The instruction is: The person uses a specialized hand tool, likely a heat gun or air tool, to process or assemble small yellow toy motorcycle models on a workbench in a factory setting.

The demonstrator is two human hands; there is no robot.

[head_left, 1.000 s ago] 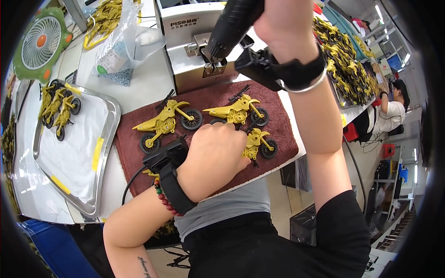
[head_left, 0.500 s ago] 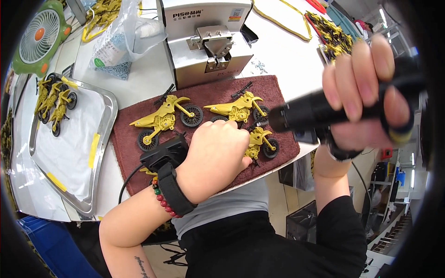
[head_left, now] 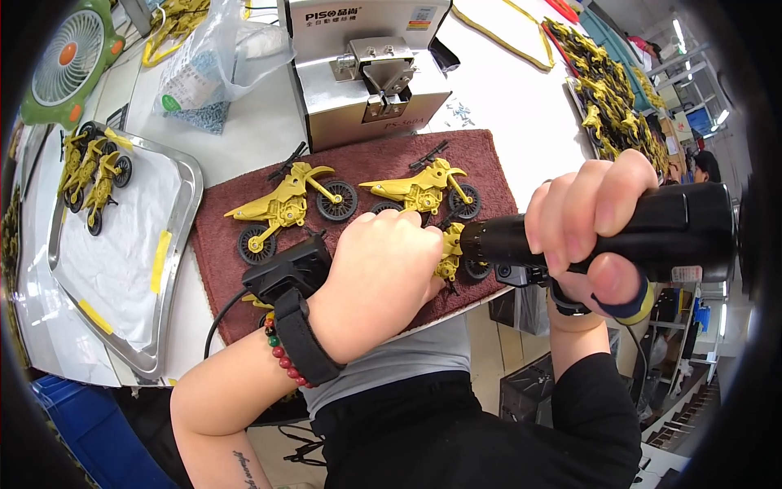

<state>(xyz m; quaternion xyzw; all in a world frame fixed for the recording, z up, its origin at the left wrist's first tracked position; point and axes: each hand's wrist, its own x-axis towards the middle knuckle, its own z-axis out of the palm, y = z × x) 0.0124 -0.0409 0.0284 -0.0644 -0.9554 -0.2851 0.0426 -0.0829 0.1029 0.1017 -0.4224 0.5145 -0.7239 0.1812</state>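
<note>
My right hand [head_left: 593, 216] is wrapped around a thick black power screwdriver [head_left: 688, 224], its front end pointing left. That end overlaps the view of a yellow toy motorbike [head_left: 450, 254]; whether they touch cannot be told. My left hand [head_left: 387, 265] is closed over the same motorbike's left part, holding it on the brown towel [head_left: 224, 301], with its fingertips mostly hidden. Behind my hands lie two more yellow toy motorbikes with black wheels, one at the left [head_left: 281, 208] and one at the right [head_left: 415, 191]. A yellow piece shows beside my left wrist, mostly covered.
A silver screw-feeding machine [head_left: 371, 98] stands behind the towel. Left of it are a plastic bag of small screws [head_left: 199, 90] and a green fan [head_left: 69, 61]. Several motorbikes rest in a metal tray [head_left: 175, 269]. More yellow and black toys [head_left: 603, 90] fill trays at the far right.
My right hand has come lower, levelling the screwdriver and bringing its front end left over the motorbike. My left hand has barely moved.
</note>
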